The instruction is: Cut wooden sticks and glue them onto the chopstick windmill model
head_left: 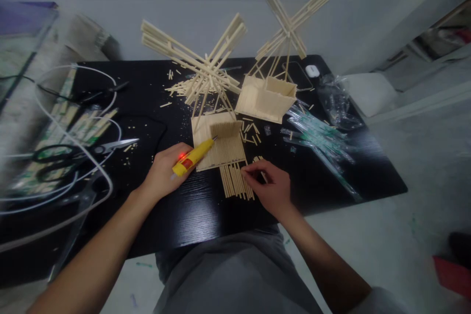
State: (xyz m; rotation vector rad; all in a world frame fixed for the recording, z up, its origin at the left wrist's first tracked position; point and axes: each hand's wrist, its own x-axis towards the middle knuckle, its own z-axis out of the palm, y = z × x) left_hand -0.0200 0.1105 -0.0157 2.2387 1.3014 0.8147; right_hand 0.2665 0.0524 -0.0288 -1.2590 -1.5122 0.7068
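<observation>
My left hand [167, 169] is closed around a yellow hot glue gun [195, 157] with a red light glowing on it. Its metal nozzle points at a low wall of sticks [225, 131] on the flat base [204, 154] of a wooden-stick windmill model [211, 69]. In front of that base lies a row of cut sticks [235, 184] side by side. My right hand [270, 184] pinches thumb and fingers together at the row's right end, near the base's front edge. Whatever sits between those fingertips is too small to make out.
A second windmill model [267, 95] stands behind to the right. Scissors [114, 145], a white cable [106, 176] and bundled sticks [93, 125] lie left. Plastic sleeves [320, 135] and a white case [312, 71] are right. Stick offcuts [191, 86] litter the black table [191, 216].
</observation>
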